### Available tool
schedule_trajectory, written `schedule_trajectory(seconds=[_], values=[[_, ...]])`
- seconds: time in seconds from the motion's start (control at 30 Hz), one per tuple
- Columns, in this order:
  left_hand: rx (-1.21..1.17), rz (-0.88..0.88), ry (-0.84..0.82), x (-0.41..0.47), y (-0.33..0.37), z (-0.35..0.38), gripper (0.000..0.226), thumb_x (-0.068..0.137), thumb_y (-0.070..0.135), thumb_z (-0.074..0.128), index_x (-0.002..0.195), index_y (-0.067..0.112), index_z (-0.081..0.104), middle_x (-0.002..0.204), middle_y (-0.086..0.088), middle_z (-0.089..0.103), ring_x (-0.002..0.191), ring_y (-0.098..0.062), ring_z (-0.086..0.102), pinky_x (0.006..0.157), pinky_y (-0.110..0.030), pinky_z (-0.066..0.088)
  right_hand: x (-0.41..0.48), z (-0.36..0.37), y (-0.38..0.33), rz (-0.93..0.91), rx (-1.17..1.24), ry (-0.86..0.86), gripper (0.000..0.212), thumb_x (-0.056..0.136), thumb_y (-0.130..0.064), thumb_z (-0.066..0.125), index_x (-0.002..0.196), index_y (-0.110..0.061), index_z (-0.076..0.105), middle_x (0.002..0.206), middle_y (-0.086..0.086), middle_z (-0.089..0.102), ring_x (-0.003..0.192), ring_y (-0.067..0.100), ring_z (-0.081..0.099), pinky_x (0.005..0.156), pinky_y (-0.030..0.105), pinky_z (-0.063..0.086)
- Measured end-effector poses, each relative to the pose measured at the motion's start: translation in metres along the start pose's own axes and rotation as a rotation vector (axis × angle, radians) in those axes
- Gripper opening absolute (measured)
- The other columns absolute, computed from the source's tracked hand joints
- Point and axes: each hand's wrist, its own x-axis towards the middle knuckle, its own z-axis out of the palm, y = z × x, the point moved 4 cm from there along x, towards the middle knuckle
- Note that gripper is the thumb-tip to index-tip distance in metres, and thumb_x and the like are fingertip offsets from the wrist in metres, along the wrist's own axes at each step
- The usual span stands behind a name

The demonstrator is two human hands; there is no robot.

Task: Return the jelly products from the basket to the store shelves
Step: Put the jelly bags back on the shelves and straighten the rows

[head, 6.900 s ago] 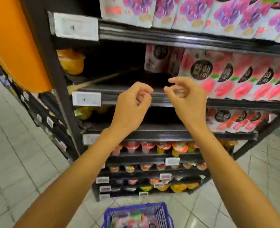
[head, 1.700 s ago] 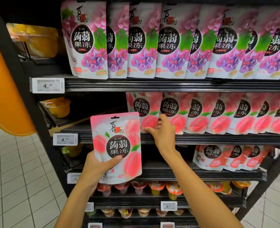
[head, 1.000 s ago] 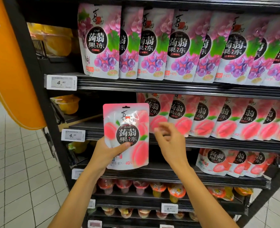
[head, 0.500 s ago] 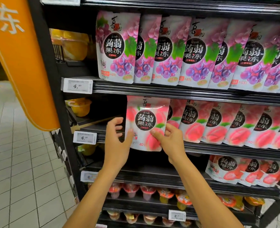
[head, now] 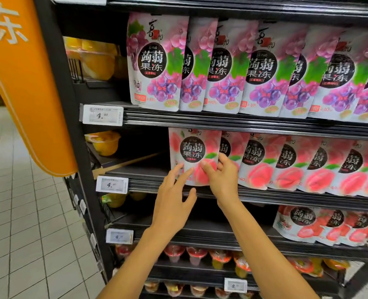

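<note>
Nearest, the left grip (head: pixel 174 203) is reaching up with fingers straight and spread, holding nothing. Its fingertips are just touching the lower left corner of the peach pouch (head: pixel 192 152). The right grip (head: pixel 222 180) is pinching that pouch's lower right edge, with the thumb lying on the front and the fingers curling round the side.

The pouch is sitting at 12 o'clock from the left grip and at 11 o'clock from the right grip. It is standing upright on the middle shelf (head: pixel 286 198), its long axis running from 12 to 6 o'clock. Its top seal is pointing to 12 and its printed face is facing the camera. It is forming the left end of the peach row (head: pixel 286 167), overlapping the next pouch.

Half a second ago the left grip was clasping the pouch's left edge; now it is letting go, and the pouch is resting further in, level with the row.

At 12 o'clock above the row, grape pouches (head: pixel 222 65) are standing. At 4 o'clock below it, strawberry pouches (head: pixel 304 223) are leaning, with jelly cups (head: pixel 196 253) sitting lower down.
</note>
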Motion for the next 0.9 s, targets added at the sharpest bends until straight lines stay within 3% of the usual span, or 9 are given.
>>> schedule_trajectory(seconds=[0.1,0.17,0.23,0.27,0.37,0.47,0.63,0.8,0.9], values=[[0.073,0.008,0.022,-0.002,0.001,0.004,0.054,0.095,0.032,0.057,0.145,0.036,0.039,0.158,0.014,0.023,0.144,-0.011,0.024,0.119,-0.032,0.014,-0.005,-0.002,0.004,-0.023,-0.085,-0.067,0.016,0.093,-0.014,0.063,0.108,-0.012,0.060,0.108,-0.001,0.069,0.108,0.013,0.064,0.099,0.041,0.051],[0.115,0.028,0.041,-0.004,0.002,0.006,0.056,0.095,0.030,0.057,0.147,0.035,0.036,0.159,0.011,0.022,0.146,-0.009,0.022,0.121,-0.031,0.001,-0.008,-0.008,0.006,-0.040,-0.183,-0.079,0.023,0.091,-0.017,0.067,0.112,-0.014,0.058,0.104,-0.003,0.068,0.101,0.010,0.064,0.092,0.032,0.054],[0.140,0.038,0.045,-0.005,0.003,0.007,0.058,0.094,0.028,0.057,0.148,0.035,0.034,0.160,0.011,0.021,0.147,-0.007,0.021,0.122,-0.033,-0.003,-0.011,-0.017,0.010,-0.047,-0.328,-0.033,0.033,0.090,-0.020,0.069,0.120,-0.016,0.058,0.094,-0.010,0.066,0.087,0.004,0.064,0.078,0.017,0.053],[0.145,0.043,0.045,-0.006,0.002,0.008,0.059,0.094,0.027,0.057,0.148,0.034,0.034,0.160,0.011,0.021,0.147,-0.007,0.021,0.123,-0.034,-0.003,-0.013,-0.022,0.012,-0.053,-0.419,0.000,0.035,0.089,-0.020,0.069,0.122,-0.016,0.059,0.091,-0.012,0.066,0.082,0.002,0.064,0.073,0.015,0.052],[0.140,0.047,0.052,-0.007,0.001,0.010,0.060,0.094,0.024,0.057,0.149,0.032,0.035,0.160,0.010,0.021,0.147,-0.008,0.021,0.123,-0.037,-0.003,-0.018,-0.030,0.017,-0.071,-0.651,0.074,0.028,0.088,-0.022,0.068,0.116,-0.023,0.064,0.078,-0.017,0.063,0.073,0.006,0.063,0.066,0.029,0.053],[0.137,0.042,0.066,-0.003,0.001,0.009,0.058,0.094,0.023,0.056,0.148,0.030,0.037,0.160,0.008,0.023,0.147,-0.008,0.022,0.124,-0.038,-0.001,-0.015,-0.027,0.018,-0.046,-0.653,0.116,0.021,0.087,-0.024,0.069,0.108,-0.027,0.068,0.066,-0.022,0.056,0.067,0.005,0.060,0.062,0.027,0.049],[0.152,-0.013,0.032,0.004,-0.007,0.006,0.062,0.096,0.023,0.054,0.152,0.030,0.029,0.161,0.005,0.021,0.148,-0.010,0.021,0.124,-0.040,-0.002,-0.013,-0.012,0.021,-0.028,-0.662,0.117,0.019,0.086,-0.029,0.067,0.104,-0.034,0.066,0.066,-0.022,0.059,0.066,0.001,0.059,0.058,0.022,0.039],[0.162,-0.022,0.027,0.004,-0.009,0.007,0.063,0.096,0.027,0.054,0.153,0.027,0.027,0.160,0.005,0.023,0.148,-0.009,0.020,0.124,-0.041,-0.003,-0.014,-0.009,0.023,-0.025,-0.670,0.136,0.023,0.086,-0.027,0.068,0.108,-0.034,0.065,0.063,-0.025,0.057,0.077,0.009,0.068,0.063,0.025,0.042],[0.187,0.000,0.014,0.001,-0.005,0.011,0.064,0.095,0.030,0.054,0.153,0.028,0.027,0.161,0.005,0.022,0.147,-0.009,0.020,0.123,-0.040,-0.006,-0.016,-0.015,0.026,-0.018,-0.655,0.156,0.026,0.087,-0.028,0.069,0.111,-0.031,0.060,0.073,-0.020,0.067,0.080,0.013,0.069,0.067,0.030,0.049]])
